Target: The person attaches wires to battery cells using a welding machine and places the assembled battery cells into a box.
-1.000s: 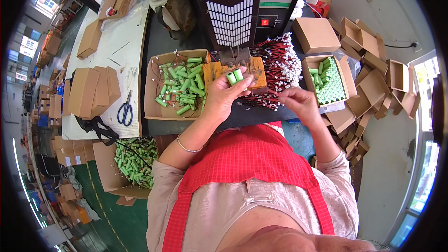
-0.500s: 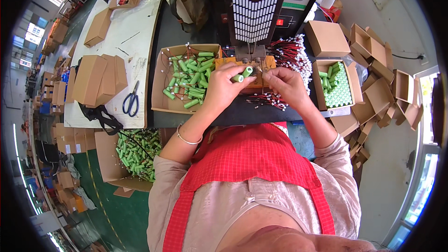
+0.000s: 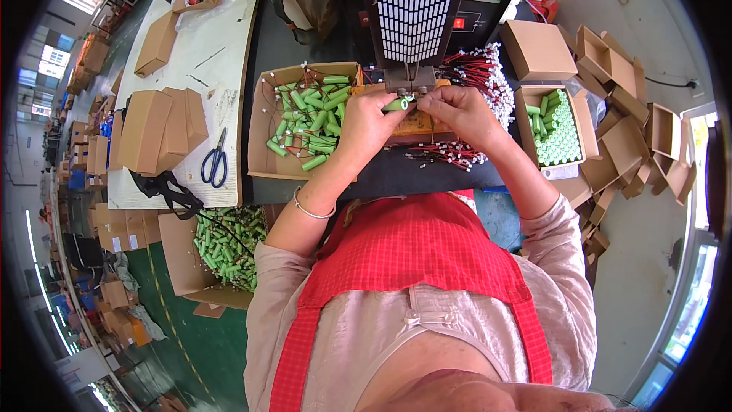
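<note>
My left hand (image 3: 369, 125) holds a green cylindrical battery cell (image 3: 398, 104) under the head of a black welding machine (image 3: 410, 24). My right hand (image 3: 460, 112) pinches the cell's other end together with a thin wire. Both hands rest over an orange fixture (image 3: 412, 126) on the dark bench. A cardboard tray (image 3: 276, 76) of loose green cells with wires lies just left of my left hand.
A pile of red wires with white plugs (image 3: 479, 70) lies right of the machine. A box (image 3: 556, 130) of upright green cells stands at the right, with folded cartons beyond. Scissors (image 3: 215, 160) lie on the left table. A floor box (image 3: 226, 238) holds more cells.
Both hands moved up and together toward the machine head. The right hand left the wire pile and joined the left on the cell, which now sits under the head.
</note>
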A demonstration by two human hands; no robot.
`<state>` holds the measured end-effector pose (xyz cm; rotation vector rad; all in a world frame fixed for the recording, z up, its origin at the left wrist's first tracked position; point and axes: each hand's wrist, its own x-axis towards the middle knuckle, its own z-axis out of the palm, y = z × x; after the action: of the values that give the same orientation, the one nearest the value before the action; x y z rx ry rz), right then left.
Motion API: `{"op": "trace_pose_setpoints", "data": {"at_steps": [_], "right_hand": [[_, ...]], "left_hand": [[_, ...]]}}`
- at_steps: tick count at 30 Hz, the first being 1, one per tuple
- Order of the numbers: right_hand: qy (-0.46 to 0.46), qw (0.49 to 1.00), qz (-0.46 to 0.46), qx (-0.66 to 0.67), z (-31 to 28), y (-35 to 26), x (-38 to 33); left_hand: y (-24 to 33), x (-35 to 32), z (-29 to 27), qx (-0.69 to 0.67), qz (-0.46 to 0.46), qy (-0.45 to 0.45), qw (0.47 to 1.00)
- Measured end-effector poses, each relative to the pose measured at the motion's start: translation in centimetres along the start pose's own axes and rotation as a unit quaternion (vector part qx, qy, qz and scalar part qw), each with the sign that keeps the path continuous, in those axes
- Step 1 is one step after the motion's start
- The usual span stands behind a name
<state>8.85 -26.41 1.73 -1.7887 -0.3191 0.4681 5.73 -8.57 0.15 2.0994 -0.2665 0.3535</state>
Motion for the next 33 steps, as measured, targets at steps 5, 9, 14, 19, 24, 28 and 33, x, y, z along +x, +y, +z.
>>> {"op": "trace_pose_setpoints", "data": {"at_steps": [5,9,14,19,24,28,33], "right_hand": [[-0.017,0.992,0.010,0.124,-0.6,-0.4,-1.0],[-0.030,0.990,0.045,0.134,-1.8,1.1,-2.1],[-0.017,0.989,0.019,0.145,-0.4,0.4,-2.5],[0.024,0.988,0.011,0.153,0.8,0.2,-1.7],[0.035,0.991,0.032,0.123,1.0,0.2,-0.9],[0.031,0.993,0.038,0.109,0.9,0.3,-0.6],[0.039,0.993,0.027,0.105,1.1,0.6,-0.5]], "left_hand": [[0.6,-0.6,-0.5,0.098,0.024,0.011,0.995],[1.1,-1.4,-1.7,-0.029,-0.107,-0.052,0.992],[0.4,-1.8,-2.3,-0.394,-0.249,-0.123,0.876],[1.0,-1.3,-1.3,-0.126,-0.111,-0.030,0.985],[0.5,-1.2,-0.4,-0.088,-0.056,0.009,0.994],[0.2,-0.9,-0.3,-0.057,-0.031,0.013,0.998],[0.3,-0.7,-0.2,-0.037,-0.020,0.023,0.999]]}}
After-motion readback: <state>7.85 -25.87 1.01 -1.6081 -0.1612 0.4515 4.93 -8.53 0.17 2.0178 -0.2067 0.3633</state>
